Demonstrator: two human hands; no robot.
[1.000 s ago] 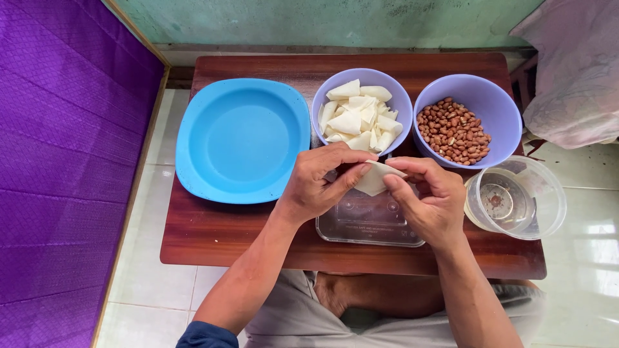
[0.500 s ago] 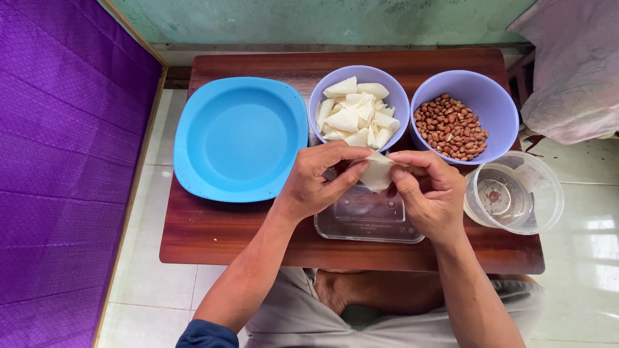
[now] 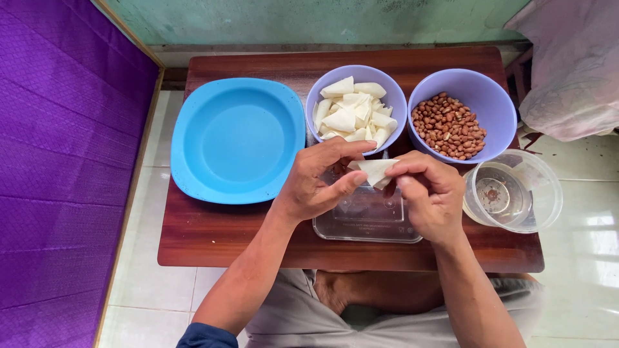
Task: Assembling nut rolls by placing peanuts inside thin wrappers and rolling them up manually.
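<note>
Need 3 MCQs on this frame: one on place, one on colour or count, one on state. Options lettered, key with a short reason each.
1. Where is the bowl of peanuts?
A. right of the bowl of white wrappers
B. on the blue plate
C. on the floor

2. How many purple bowls stand on the wooden table?
A. one
B. two
C. three

3. What state is the blue plate in?
A. heaped with peanuts
B. upside down
C. bare, nothing on it

Key: 1 A, it sits at the table's right rear beside the wrapper bowl. 2 B, only those two bowls are purple. 3 C, its blue inside shows all over, while the left hand and right hand pinch one white wrapper over the clear tray.
</note>
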